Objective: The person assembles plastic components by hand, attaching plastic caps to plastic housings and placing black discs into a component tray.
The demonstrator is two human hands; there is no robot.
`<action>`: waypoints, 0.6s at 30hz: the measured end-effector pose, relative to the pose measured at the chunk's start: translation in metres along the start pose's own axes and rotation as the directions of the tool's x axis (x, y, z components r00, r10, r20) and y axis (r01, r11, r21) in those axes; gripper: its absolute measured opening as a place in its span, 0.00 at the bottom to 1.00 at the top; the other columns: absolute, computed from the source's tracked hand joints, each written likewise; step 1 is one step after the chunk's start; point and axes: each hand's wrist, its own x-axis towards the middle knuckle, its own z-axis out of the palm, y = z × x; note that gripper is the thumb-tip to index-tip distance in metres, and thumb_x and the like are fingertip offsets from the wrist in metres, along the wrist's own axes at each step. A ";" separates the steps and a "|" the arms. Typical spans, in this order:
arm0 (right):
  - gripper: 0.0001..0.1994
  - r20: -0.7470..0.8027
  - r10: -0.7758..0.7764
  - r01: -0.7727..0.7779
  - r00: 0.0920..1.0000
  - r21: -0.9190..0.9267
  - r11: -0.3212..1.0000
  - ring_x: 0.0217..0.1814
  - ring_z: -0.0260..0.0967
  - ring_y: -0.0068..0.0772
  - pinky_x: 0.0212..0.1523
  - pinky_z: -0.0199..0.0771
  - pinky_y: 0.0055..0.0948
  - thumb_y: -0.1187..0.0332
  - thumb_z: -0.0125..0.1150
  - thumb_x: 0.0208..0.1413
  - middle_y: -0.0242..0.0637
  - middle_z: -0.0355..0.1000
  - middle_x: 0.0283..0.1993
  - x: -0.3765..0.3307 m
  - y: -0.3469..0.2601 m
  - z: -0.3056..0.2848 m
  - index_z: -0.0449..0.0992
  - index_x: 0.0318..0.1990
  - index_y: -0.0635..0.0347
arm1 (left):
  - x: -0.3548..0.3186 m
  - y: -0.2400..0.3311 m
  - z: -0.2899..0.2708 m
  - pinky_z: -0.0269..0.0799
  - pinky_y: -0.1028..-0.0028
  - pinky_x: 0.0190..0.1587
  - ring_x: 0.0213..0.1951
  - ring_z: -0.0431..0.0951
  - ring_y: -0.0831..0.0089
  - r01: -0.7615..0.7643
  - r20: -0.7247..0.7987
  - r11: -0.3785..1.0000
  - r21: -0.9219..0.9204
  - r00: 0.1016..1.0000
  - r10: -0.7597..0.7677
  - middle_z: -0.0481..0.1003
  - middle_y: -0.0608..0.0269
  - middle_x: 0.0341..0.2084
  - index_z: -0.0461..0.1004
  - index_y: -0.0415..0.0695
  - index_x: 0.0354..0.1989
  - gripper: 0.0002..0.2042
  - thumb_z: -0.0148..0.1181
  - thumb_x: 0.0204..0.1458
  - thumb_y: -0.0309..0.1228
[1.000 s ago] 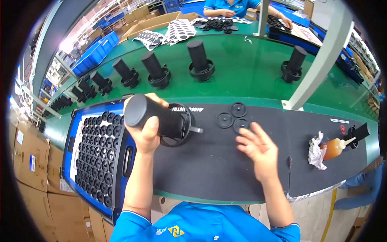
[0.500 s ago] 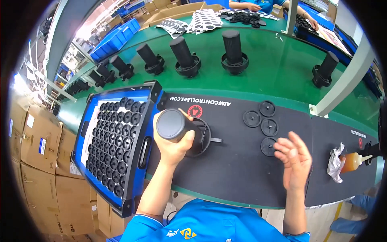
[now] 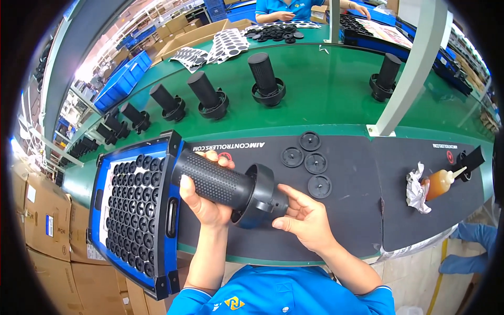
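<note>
The person's left hand [image 3: 202,202] is wrapped around a black tube with tiny holes [image 3: 212,178], in the middle of the frame, held above the dark mat [image 3: 362,210]. The tube lies on its side and ends in a wide black round base [image 3: 260,197]. The right hand [image 3: 304,220] is partly open, and its fingers touch the base from the right and from below.

The tube could slip, because only one hand has a firm hold and the right hand just rests against the base. If it fell, it could land on the mat or bump the blue tray [image 3: 170,220] just left of it. That tray is full of small black caps [image 3: 128,210], and a knock could shake them out of their rows.

Four black round discs [image 3: 310,163] lie on the mat, up and right of the hands, and nothing stands between them and the right hand. At the right side of the frame an orange squeeze bottle [image 3: 441,181] lies beside a crumpled white wipe [image 3: 417,189]. It might leak where it lies.

In the upper part of the frame, more black tubes on bases [image 3: 265,79] stand upright on the green belt [image 3: 325,100]. A grey post [image 3: 407,79] rises at the upper right. Another person's hands [image 3: 286,16] work at the top.
</note>
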 end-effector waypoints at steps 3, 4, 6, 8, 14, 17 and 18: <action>0.36 -0.009 -0.005 0.006 1.000 0.031 1.000 0.52 0.67 0.37 0.52 0.69 0.29 0.85 0.64 0.39 0.53 0.63 0.55 0.000 0.001 0.000 0.56 0.60 0.67 | 0.000 0.000 0.000 0.64 0.67 0.46 0.39 0.69 0.67 0.003 0.029 1.000 0.001 1.000 -0.003 0.66 0.59 0.38 0.63 0.44 0.45 0.22 0.50 0.48 0.47; 0.36 -0.013 -0.008 0.009 1.000 0.045 0.999 0.51 0.67 0.37 0.52 0.69 0.29 0.85 0.64 0.39 0.52 0.63 0.55 0.000 0.001 0.001 0.56 0.60 0.67 | 0.000 0.000 0.000 0.65 0.67 0.47 0.39 0.68 0.68 0.004 0.044 1.000 0.000 0.999 -0.004 0.66 0.59 0.38 0.62 0.44 0.45 0.22 0.50 0.49 0.48; 0.36 -0.018 -0.012 0.013 1.000 0.059 0.998 0.51 0.67 0.36 0.52 0.69 0.28 0.85 0.64 0.39 0.52 0.63 0.55 0.000 0.001 0.001 0.57 0.60 0.68 | -0.001 0.000 0.000 0.65 0.67 0.47 0.39 0.68 0.70 0.005 0.060 1.000 -0.001 0.998 -0.005 0.65 0.59 0.38 0.62 0.44 0.46 0.22 0.49 0.49 0.48; 0.36 -0.022 -0.005 0.007 1.000 0.056 0.998 0.51 0.67 0.35 0.52 0.68 0.28 0.87 0.63 0.38 0.50 0.65 0.54 0.000 0.003 -0.001 0.58 0.59 0.67 | -0.002 -0.002 -0.001 0.65 0.67 0.47 0.39 0.68 0.70 -0.003 0.076 1.000 0.010 0.997 0.003 0.65 0.60 0.38 0.62 0.44 0.46 0.22 0.49 0.49 0.48; 0.36 -0.025 0.013 -0.012 1.000 0.053 0.999 0.51 0.67 0.33 0.51 0.68 0.28 0.89 0.62 0.37 0.47 0.66 0.54 -0.001 0.005 -0.001 0.59 0.59 0.65 | -0.003 -0.004 -0.004 0.65 0.68 0.46 0.39 0.68 0.70 -0.016 0.093 1.000 0.008 0.996 0.015 0.65 0.60 0.38 0.62 0.44 0.46 0.22 0.49 0.49 0.48; 0.36 -0.015 -0.001 0.002 1.000 0.013 1.000 0.51 0.67 0.34 0.51 0.69 0.29 0.88 0.62 0.37 0.48 0.66 0.54 -0.002 0.005 0.001 0.58 0.59 0.66 | -0.003 -0.003 -0.004 0.64 0.68 0.46 0.39 0.68 0.70 -0.017 0.095 1.000 -0.001 0.995 0.017 0.65 0.60 0.37 0.61 0.44 0.46 0.22 0.50 0.49 0.48; 0.36 -0.008 -0.022 0.022 1.000 -0.027 0.999 0.51 0.67 0.34 0.51 0.70 0.29 0.87 0.63 0.37 0.49 0.66 0.54 -0.003 0.005 0.002 0.58 0.59 0.67 | -0.002 -0.003 -0.004 0.64 0.68 0.46 0.39 0.68 0.70 -0.014 0.099 1.000 -0.008 0.995 0.015 0.65 0.60 0.37 0.61 0.44 0.46 0.23 0.50 0.49 0.48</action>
